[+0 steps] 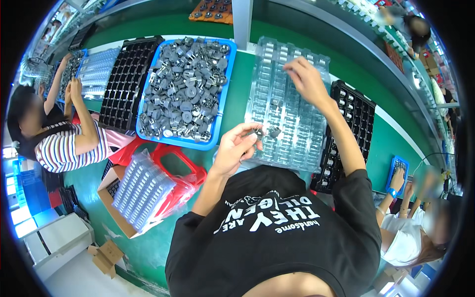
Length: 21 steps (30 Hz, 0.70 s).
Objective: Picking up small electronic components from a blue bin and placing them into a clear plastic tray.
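My left hand (236,149) is closed, with a small grey round part with metal prongs (259,132) pinched at its fingertips. Right beside those fingertips is another grey part (274,131); whether it is held or lies on the tray I cannot tell. Both hands are over a clear plastic tray (292,157) with rows of pockets, several holding silvery metal pieces. Above the tray's far half, my right hand (309,81) has bent fingers somewhat apart, nothing visible between them. A blue bin (217,133) heaped with grey parts (188,89) stands to the left.
A black pocketed tray (365,126) lies right of the clear tray. Left of the blue bin is another black tray (123,74). A red stool (180,161) and a cardboard box (111,185) holding clear trays stand lower left. Co-workers sit left and right. A metal post (242,24) rises ahead.
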Motion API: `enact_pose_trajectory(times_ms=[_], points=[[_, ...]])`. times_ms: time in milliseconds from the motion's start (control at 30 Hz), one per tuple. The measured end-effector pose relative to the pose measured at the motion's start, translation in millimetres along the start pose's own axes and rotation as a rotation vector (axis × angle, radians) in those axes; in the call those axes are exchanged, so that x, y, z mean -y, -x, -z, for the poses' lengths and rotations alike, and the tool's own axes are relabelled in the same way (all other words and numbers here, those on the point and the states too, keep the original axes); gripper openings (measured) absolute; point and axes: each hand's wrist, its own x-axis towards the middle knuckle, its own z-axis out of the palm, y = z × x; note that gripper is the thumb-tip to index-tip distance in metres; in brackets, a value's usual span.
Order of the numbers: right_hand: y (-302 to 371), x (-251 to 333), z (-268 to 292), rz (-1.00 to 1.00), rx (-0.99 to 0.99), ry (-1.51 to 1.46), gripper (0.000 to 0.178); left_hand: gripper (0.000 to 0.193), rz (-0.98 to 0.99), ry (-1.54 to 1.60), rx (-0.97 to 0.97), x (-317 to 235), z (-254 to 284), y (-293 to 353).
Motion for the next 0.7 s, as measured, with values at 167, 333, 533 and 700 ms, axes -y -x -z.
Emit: enact_pose_trajectory(times_ms=[167,333,533,700], points=[[-40.3,-43.7,-0.3,0.032,0.056,0.204,0.017,0.040,-0.004,0.117,0.036,-8.5,-5.9,-0.6],[-51.4,-40.1,16.4,0.139,0.264,0.219,0.018,0.039,-0.051,0.231,0.054,-15.8,-6.1,-1.7],[-60.6,-41.6,17.4,0.227,0.362,0.286,0.014,0.032,-0.087,0.216,0.161,-20.6,-4.1,-8.3],[-65.9,-40.0,17.1,0.256,0.367,0.303,0.018,0.032,-0.082,0.269,0.190,-19.5,-3.3,-8.7]])
